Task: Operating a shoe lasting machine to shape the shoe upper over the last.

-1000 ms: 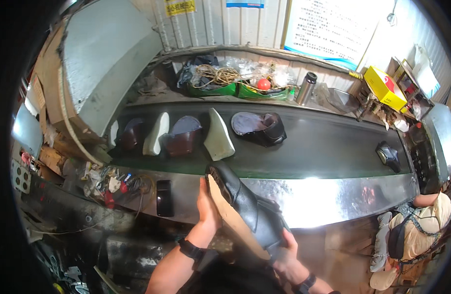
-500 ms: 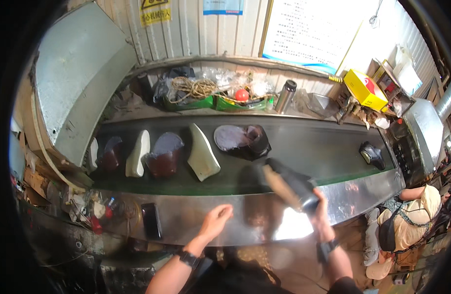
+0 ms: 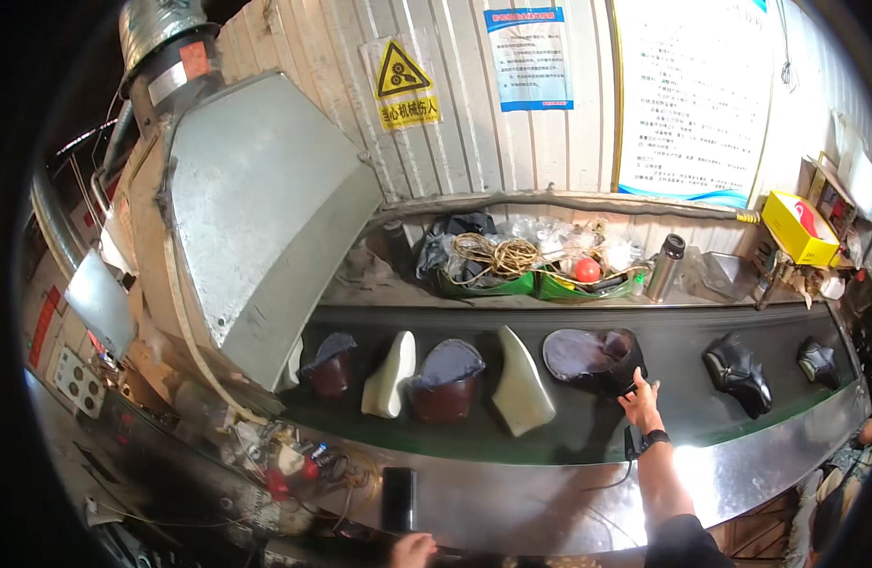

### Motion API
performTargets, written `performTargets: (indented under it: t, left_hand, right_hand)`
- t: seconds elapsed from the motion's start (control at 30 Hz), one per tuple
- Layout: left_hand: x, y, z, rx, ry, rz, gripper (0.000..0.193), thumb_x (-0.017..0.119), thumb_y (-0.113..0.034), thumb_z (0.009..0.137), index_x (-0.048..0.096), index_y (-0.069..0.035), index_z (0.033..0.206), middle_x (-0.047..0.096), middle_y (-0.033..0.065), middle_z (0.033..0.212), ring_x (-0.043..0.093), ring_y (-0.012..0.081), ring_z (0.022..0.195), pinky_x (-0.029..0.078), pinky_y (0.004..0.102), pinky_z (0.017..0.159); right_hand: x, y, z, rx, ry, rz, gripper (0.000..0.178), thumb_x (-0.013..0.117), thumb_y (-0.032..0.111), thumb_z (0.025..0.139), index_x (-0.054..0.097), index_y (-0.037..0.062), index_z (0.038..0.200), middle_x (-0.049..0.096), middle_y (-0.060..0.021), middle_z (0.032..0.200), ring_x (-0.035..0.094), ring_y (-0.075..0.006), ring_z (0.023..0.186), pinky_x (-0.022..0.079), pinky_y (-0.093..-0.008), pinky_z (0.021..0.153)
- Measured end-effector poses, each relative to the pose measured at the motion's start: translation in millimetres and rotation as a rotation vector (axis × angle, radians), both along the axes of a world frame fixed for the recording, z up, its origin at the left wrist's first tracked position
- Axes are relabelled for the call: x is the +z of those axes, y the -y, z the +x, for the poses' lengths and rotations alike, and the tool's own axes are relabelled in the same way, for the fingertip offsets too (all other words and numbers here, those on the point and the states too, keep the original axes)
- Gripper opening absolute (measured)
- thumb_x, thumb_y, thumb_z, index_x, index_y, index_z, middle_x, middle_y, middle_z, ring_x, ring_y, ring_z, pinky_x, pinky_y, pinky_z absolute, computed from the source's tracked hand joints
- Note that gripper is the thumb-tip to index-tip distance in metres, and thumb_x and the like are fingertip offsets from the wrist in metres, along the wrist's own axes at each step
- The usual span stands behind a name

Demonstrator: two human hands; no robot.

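My right hand [image 3: 641,402] reaches over the conveyor belt [image 3: 587,450], fingers apart, at the near edge of a dark boot upper [image 3: 622,364]. The upper lies on its side with a grey-purple lining [image 3: 573,354] showing; I cannot tell whether the fingertips press on it. My left hand [image 3: 413,551] shows only in part at the lower edge. Its fingers are curled, with nothing visible in them, just below a black phone [image 3: 398,499]. A black shoe [image 3: 737,374] lies further right on the belt, and a smaller black shoe [image 3: 818,362] beyond it.
Left of the boot upper lie a cream wedge sole [image 3: 524,383], a maroon upper [image 3: 445,388], another cream sole [image 3: 391,374] and a second maroon upper [image 3: 329,364]. A metal hood [image 3: 266,208] covers the belt's left end. Behind stand green bins [image 3: 483,287] and a flask [image 3: 665,268].
My right hand has let go of the black shoe, which now lies on the belt, and has moved to the boot upper. My left hand has dropped toward the lower edge. The view has swung left.
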State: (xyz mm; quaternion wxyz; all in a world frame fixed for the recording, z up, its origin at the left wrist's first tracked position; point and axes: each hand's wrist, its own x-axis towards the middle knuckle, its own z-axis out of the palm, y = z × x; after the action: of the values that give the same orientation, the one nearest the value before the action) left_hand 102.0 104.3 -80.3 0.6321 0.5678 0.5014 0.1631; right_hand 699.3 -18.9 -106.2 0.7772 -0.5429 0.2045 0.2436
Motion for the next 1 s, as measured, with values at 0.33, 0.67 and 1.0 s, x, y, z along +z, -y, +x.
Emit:
performTargets:
  t: [0.33, 0.67, 1.0]
  left_hand:
    - [17, -51, 157, -0.279, 0.025, 0.13, 0.025, 0.07, -0.003, 0.085, 0.066, 0.001, 0.11, 0.074, 0.013, 0.092, 0.071, 0.0187, 0.088, 0.056, 0.0317, 0.081]
    - [4, -44, 417, -0.009, -0.5, 0.16, 0.136, 0.091, -0.055, 0.057, 0.004, -0.032, 0.159, 0.028, 0.0321, 0.149, 0.034, 0.0442, 0.14, 0.035, 0.0513, 0.113]
    - [32, -72, 393, -0.446, -0.51, 0.276, 0.139, 0.089, -0.024, 0.056, -0.004, -0.033, 0.16, 0.027, 0.0308, 0.15, 0.036, 0.0433, 0.137, 0.036, 0.0493, 0.112]
  right_hand:
    - [67, 82, -135, 0.195, -0.021, 0.373, 0.059, 0.054, 0.013, 0.101, 0.023, 0.0305, 0.149, 0.042, -0.0093, 0.142, 0.043, -0.0352, 0.13, 0.035, -0.0762, 0.101]
    - [128, 246, -383, -0.14, -0.17, 0.482, 0.047, 0.051, 0.029, 0.103, 0.048, 0.0024, 0.141, 0.057, -0.0189, 0.138, 0.055, -0.0357, 0.125, 0.051, -0.0567, 0.099]
    - [88, 263, -426, -0.514, -0.137, 0.675, 0.051, 0.058, 0.024, 0.101, 0.045, 0.0029, 0.146, 0.061, -0.0182, 0.131, 0.063, -0.0309, 0.115, 0.055, -0.0465, 0.096]
